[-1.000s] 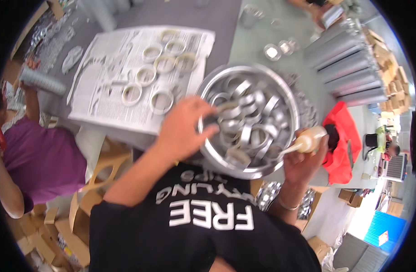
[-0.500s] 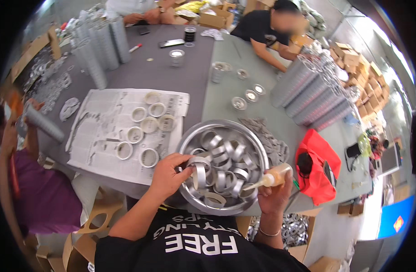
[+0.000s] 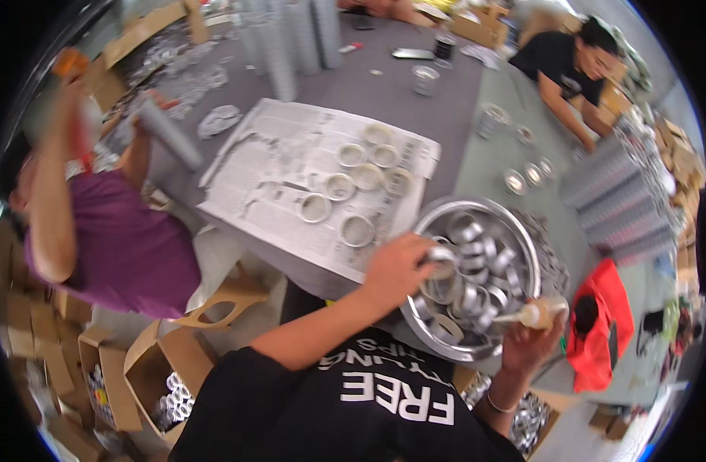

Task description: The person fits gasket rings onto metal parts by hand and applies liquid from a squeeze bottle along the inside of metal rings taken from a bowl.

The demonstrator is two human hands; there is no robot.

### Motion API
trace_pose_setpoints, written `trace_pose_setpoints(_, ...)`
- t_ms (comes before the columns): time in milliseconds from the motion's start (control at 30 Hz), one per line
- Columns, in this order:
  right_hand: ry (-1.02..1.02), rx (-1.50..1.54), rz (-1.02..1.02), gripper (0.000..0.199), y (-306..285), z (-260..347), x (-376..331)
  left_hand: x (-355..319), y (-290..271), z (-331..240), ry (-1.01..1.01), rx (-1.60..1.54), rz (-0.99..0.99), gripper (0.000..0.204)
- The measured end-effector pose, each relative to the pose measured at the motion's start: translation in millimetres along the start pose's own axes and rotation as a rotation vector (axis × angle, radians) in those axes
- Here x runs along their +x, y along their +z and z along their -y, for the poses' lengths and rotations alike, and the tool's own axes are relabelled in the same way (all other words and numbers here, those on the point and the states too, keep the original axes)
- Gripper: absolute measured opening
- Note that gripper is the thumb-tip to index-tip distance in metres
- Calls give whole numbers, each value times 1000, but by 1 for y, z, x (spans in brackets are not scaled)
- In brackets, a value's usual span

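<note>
Between the thumb and fingers of my left hand is a silver metal ring, over the left part of a steel bowl. Several similar loose metal rings are heaped in the bowl. My right hand grips a small squeeze bottle with amber contents, at the bowl's right rim. Its thin pale nozzle points left over the rings. To the left of the bowl, newspaper carries several pale-lined rings standing on end.
A grey cloth and red bag lie right of the bowl. Grey stacked tubes stand far right, others far left. A co-worker in purple raises an orange-ended tool; another person sits opposite. Cardboard boxes stand below.
My view has swung left, so the table appears shifted right. Both hands stay at the bowl with the ring and bottle. The purple-clad co-worker's arm has risen with the tool.
</note>
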State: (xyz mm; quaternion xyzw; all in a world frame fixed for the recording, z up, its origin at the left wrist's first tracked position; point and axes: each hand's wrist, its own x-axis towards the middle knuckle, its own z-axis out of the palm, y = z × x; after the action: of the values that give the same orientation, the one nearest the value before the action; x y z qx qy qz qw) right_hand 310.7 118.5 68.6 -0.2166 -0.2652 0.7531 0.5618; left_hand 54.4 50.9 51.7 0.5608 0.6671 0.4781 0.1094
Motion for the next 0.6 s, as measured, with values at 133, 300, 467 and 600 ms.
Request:
trace_pose_setpoints(133, 18, 16, 54, 44, -6, 1, -2, -1, 15, -15, 113, -58, -68, 30)
trace_pose_setpoints(300, 21, 6, -53, 44, 0, 2, -6, 5, 28, -20, 158, 57, -74, 25)
trace_pose_setpoints(467, -16, 50, -17, 50, -1, 4, -7, 21, 45, -11, 157, 212, 121, 15)
trace_pose_setpoints(600, 29, 77, 14, 52, 14, 2, -3, 30, 20, -11, -24, 113, 176, 36)
